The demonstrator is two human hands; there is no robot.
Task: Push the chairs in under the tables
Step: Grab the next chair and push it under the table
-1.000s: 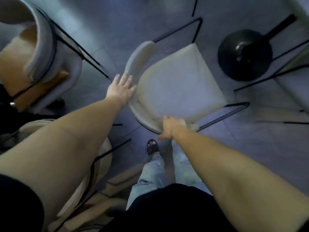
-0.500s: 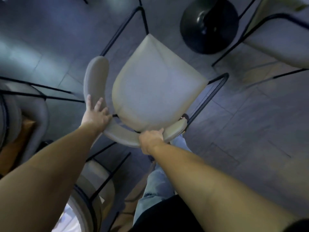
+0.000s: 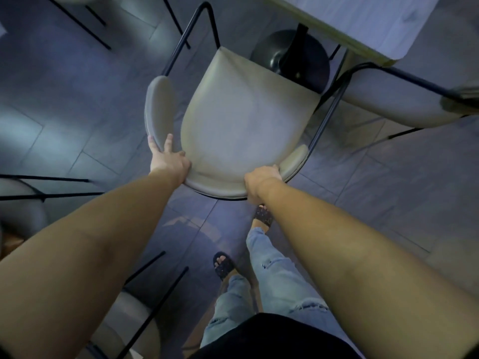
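Your left hand (image 3: 167, 161) gripped the curved, padded backrest of the pale beige upholstered chair with a thin black metal frame (image 3: 243, 120), thumb and fingers (image 3: 168, 143) spread along the rail where it bends toward the armrest, the palm pressed against its outer face. Your right hand (image 3: 261, 181) was curled closed over the same backrest further along, knuckles up, its fingertips hidden over the inner edge just short of the rail's free end. Ahead of both sets of fingers the seat cushion stretched away, its far corner overlapping the round black pedestal base (image 3: 293, 58) of the light wood-topped table (image 3: 363, 19). The table's edge lay beyond and to the right of your right-hand fingers, with the seat's front at about its near edge. A second pale chair (image 3: 394, 99) stood to the right of that hand, partly under the tabletop. Beneath your wrists were grey floor tiles (image 3: 77, 104) and your feet in dark sandals (image 3: 223, 265).
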